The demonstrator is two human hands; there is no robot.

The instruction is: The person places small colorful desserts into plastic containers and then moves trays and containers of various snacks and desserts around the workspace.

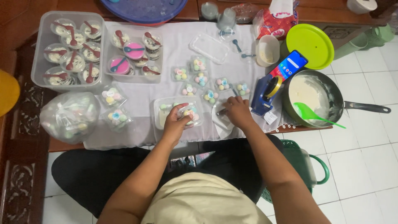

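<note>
Clamped in my left hand (176, 123) was a small clear box of pastel sweets (188, 113), held over the open tray (159, 114) near the counter's (137, 99) front edge. My right hand (237, 112) gripped something small on the white plate (219, 124); I couldn't tell what. Several sealed boxes (201, 79) already lay finished; the bag of sweets (70, 116) remained unpacked.
</note>
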